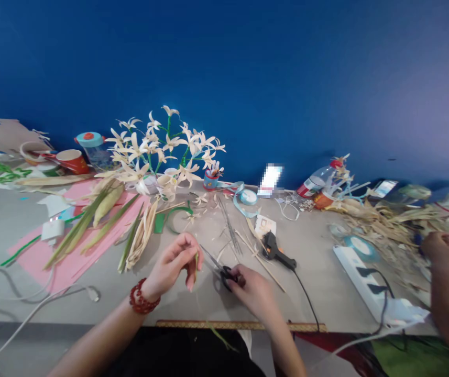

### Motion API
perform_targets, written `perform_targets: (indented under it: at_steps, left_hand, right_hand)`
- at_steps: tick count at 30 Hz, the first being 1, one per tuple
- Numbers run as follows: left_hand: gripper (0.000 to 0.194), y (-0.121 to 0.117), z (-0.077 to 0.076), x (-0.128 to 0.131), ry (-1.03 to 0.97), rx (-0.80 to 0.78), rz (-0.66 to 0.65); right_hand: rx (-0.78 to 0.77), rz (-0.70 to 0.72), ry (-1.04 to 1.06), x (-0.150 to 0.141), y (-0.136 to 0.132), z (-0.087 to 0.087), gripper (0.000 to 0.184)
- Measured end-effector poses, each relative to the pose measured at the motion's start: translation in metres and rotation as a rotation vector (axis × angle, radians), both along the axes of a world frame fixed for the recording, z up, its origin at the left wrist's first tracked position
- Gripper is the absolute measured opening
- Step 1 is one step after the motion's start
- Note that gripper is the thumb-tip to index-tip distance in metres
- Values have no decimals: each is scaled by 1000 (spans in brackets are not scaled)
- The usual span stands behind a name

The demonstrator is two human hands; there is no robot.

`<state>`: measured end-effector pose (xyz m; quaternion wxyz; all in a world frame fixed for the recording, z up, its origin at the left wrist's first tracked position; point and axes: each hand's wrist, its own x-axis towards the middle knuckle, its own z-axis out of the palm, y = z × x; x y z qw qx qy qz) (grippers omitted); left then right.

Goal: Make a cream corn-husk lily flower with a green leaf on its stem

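Note:
Between the thumb and fingers of my left hand (pixel 175 263) is a thin green strip (pixel 196 266), possibly of plant leaf. A red beaded bracelet (pixel 142 297) circles that wrist. My right hand (pixel 254 292) grips the black handles of a pair of scissors (pixel 224 270), whose blades point up and left toward the left hand. The blades look close together and apart from the strip. Beyond my hands lie thin wires (pixel 230 230), and a bundle of dried husk strips (pixel 142 241) is to the left.
A black glue gun (pixel 278 252) with a cord lies to my right. Behind stand husk flowers (pixel 165 144) on green stems. Pink paper (pixel 102 256) with husks lies left. A power strip (pixel 360 280) is near the right edge, beside another person's hand (pixel 444 254).

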<state>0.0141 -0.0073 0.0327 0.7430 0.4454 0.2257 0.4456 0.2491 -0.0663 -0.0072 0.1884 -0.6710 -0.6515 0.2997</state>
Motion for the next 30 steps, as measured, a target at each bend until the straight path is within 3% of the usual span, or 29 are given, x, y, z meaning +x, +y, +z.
perform_targets:
  at_steps: [5,8,16,20,23,30]
  left_hand:
    - [16,-2,3,2,120,-5,-13]
    - [18,-2,2,4,142,13,-5]
    - [29,-4,2,9,222,67,67]
    - [31,-8,2,12,286,107,130]
    - [34,-10,-1,13,391,229,163]
    - [56,-12,-5,15,538,373,263]
  right_hand:
    - [-192,-45,795,16,-7,1,31]
    - [-185,-83,986,6,-11,3,37]
    - [-194,-9,1000,-32,-15,1,35]
    - [-159,41,892,-35,-14,0,34]
    - [-144,48,826,-35,-13,3,35]
    - [-143,22,796,-40,-12,5,38]
